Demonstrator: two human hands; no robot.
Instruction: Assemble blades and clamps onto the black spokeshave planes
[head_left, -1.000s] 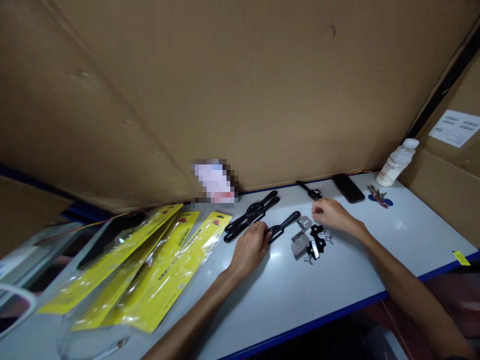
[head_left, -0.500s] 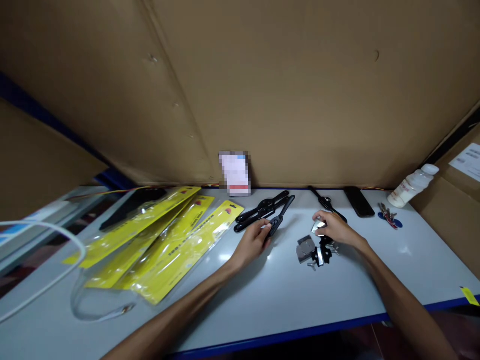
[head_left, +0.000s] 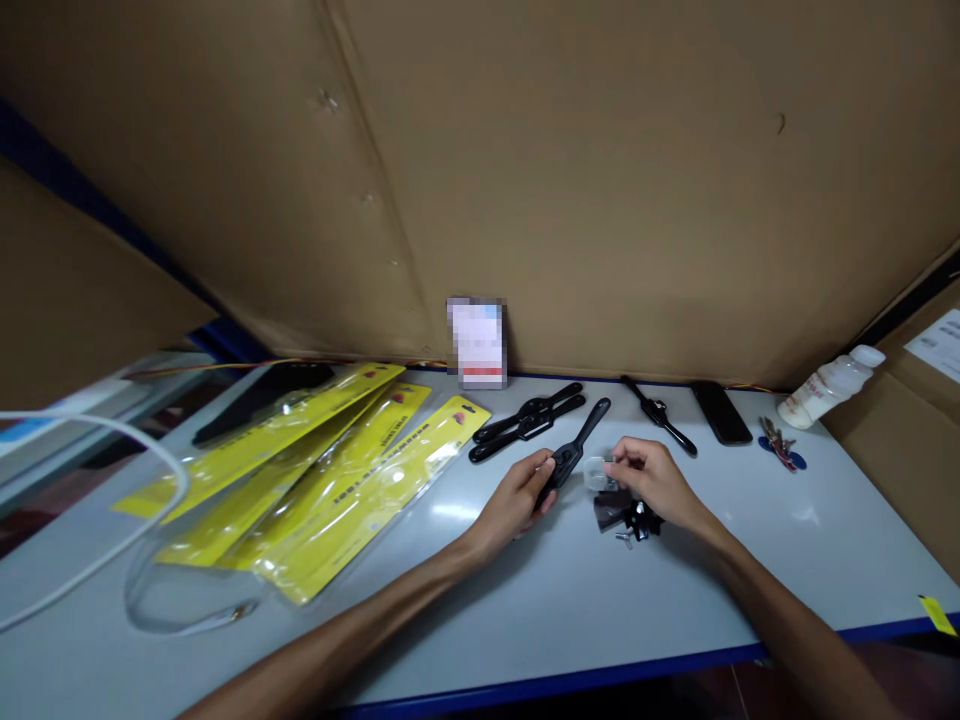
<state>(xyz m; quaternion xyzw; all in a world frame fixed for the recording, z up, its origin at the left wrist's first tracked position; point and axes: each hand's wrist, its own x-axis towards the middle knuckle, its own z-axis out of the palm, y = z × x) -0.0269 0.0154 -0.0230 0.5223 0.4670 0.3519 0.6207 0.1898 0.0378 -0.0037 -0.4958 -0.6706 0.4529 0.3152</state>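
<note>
My left hand (head_left: 527,490) is closed around a black spokeshave body (head_left: 568,459), one handle pointing up and to the right. My right hand (head_left: 654,478) pinches a small shiny plate (head_left: 598,473), which looks like a blade, perhaps in a clear sleeve; blur hides its detail. Just below it lie dark flat pieces (head_left: 611,509), black metal parts (head_left: 643,521) and a silver screw (head_left: 624,539). Two more black spokeshaves (head_left: 534,418) rest beyond my left hand. Another spokeshave (head_left: 660,415) sits beyond my right hand.
Yellow blister packs (head_left: 375,500) cover the left of the table, with a white cable (head_left: 176,490) beside them. A phone (head_left: 721,412), keys (head_left: 780,445) and a white bottle (head_left: 829,385) stand or lie at right. A pixelated card (head_left: 480,345) leans against the cardboard wall (head_left: 600,180).
My right hand has moved slightly left with the shiny plate, toward the spokeshave in my left hand. My left hand still grips the spokeshave. The view has shifted a little.
</note>
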